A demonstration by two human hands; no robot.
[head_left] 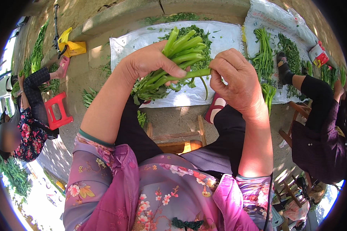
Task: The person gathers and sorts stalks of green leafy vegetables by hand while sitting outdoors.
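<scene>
A thick bunch of green leafy vegetable stalks (185,47) is gripped in my left hand (150,60), its thumb lying across the stalks. The cut ends fan out to the upper right, while the leaves hang at the lower left. One stalk (195,74) sticks out sideways from the bunch. Its end is pinched between the thumb and fingers of my right hand (237,78). Below the bunch, a white woven plastic sheet (127,46) lies on the ground with a pile of loose leaves (205,43) on it.
A second printed sheet (254,17) on the right holds stalk bundles (263,49) and leaves. People sit on both sides, the left one near a red plastic stool (56,111). A yellow bag (75,48) lies by the stone kerb (118,17). Wooden stool parts (202,130) show between my legs.
</scene>
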